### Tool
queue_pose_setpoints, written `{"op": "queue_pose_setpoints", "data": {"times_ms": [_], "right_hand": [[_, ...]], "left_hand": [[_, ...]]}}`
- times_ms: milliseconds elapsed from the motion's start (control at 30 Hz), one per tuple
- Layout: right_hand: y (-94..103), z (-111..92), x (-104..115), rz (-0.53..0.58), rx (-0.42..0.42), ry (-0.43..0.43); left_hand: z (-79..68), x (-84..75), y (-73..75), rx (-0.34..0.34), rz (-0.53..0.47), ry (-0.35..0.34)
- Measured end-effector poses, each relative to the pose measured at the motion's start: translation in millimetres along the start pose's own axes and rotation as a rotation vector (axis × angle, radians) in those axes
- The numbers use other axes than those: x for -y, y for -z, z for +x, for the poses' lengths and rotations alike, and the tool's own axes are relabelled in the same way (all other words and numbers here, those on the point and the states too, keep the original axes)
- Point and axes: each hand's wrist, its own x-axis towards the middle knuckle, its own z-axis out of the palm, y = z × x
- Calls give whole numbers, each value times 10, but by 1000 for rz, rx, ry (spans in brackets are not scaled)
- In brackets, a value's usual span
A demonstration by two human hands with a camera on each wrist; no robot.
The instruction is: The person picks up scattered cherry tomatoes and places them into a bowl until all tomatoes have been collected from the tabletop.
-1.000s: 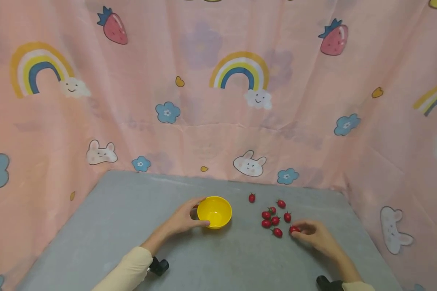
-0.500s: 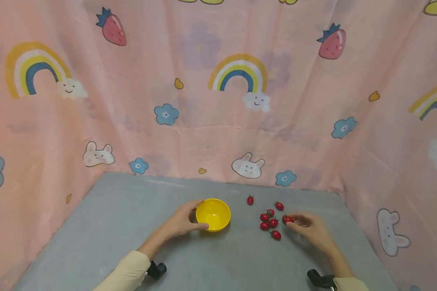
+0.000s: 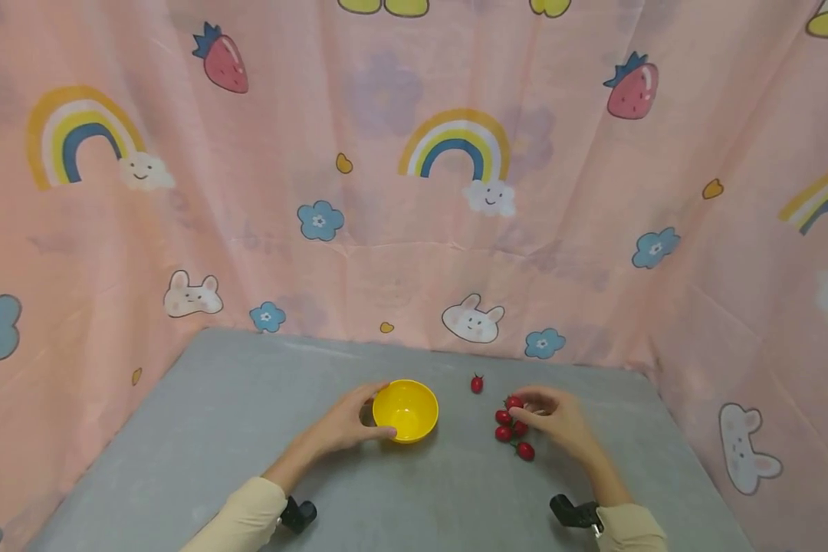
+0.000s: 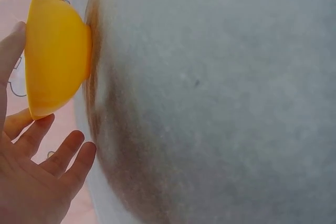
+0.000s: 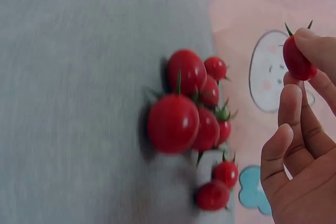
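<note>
grey table (image 3: pixel 386 491) with a loose group of small red tomatoes (image 3: pixel 503 434)

A gray table (image 3: pixel 455 491) at six o'clock is framed from nine to three by rainbow-printed pink fabric (image 3: pixel 400 264).

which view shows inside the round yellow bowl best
The head view: it looks down into the round, glossy yellow bowl, held by the left hand. The left wrist view shows only the bowl's outer wall and foot; the right wrist view doesn't show it.
</note>
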Motion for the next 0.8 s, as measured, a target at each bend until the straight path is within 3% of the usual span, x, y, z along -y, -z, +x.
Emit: {"op": "queue_pose_setpoints", "data": {"times_ms": [233,800], "right_hand": [[-179,93,82,25,30,58],[-562,281,361,117,53,48]], "left_hand": [[3,-5,-8,2,6,-9],[13,-2,-7,-1,20,-15]]}}
